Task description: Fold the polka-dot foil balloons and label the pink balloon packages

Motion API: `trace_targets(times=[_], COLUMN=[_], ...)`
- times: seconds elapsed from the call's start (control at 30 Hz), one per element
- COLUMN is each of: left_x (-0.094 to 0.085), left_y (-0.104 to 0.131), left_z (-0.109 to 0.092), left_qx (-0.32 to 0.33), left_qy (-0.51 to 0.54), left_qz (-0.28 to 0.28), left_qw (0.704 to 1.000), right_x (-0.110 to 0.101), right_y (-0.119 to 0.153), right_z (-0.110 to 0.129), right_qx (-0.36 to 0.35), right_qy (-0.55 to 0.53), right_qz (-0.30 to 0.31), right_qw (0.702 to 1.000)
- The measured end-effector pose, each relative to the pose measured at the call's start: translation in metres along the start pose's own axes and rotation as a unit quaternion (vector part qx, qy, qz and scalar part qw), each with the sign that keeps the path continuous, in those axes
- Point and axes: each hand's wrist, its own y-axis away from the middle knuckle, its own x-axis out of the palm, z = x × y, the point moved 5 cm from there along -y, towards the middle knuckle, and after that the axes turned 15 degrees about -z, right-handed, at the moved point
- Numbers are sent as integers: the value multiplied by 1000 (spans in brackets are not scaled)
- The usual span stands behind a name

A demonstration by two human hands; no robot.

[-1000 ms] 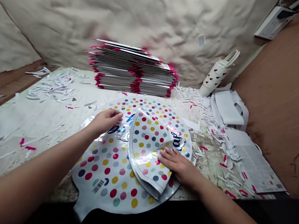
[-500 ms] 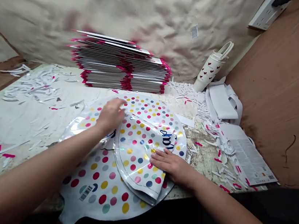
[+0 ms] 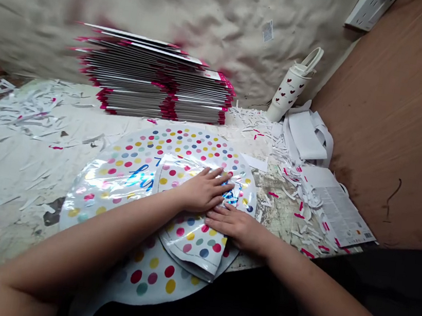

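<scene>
A white foil balloon (image 3: 177, 177) with coloured polka dots and blue lettering lies folded over on itself near the table's front edge. Beneath it spreads a round, flat dotted foil sheet (image 3: 197, 146), seemingly another balloon; I cannot tell whether the two are joined. My left hand (image 3: 204, 191) lies flat across the folded part, fingers spread towards the lettering. Just below and to its right, my right hand (image 3: 236, 226) rests flat on the same folded part, its fingertips close to the left hand. Both palms hide part of the dots and lettering.
A tall stack of pink-edged flat packs (image 3: 158, 89) stands at the back. Behind on the right is a white tumbler (image 3: 288, 91) with hearts. Paper scraps (image 3: 27, 108) litter both sides, and a printed sheet (image 3: 338, 211) lies at the right edge.
My left hand has moved right and down, from the upper edge of the fold onto the folded part beside my right hand. The right hand stays on the fold; the camera view has shifted slightly.
</scene>
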Motion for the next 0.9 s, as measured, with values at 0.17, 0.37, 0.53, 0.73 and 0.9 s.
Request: trace_targets(times=[0.17,0.37,0.53,0.73,0.9], left_x=[8,9,4,6,-11], left_y=[-26,-13,-1,14,81], left_z=[4,-1,-6,-13,21], left_qx=[-68,-17,-25,-76,-123], left_qy=[-30,52,61,47,34], left_qz=[-20,25,0,20,58], left_qw=[997,998,998,996,990], right_x=[-3,-23,-16,-22,-35], right_y=[1,9,14,11,-3], right_z=[0,13,22,16,-25], right_qx=[-13,-47,-84,13,349], right_qy=[9,93,90,-34,-71], right_qz=[-16,-211,-167,-143,-102], right_qw=[1000,972,978,989,929])
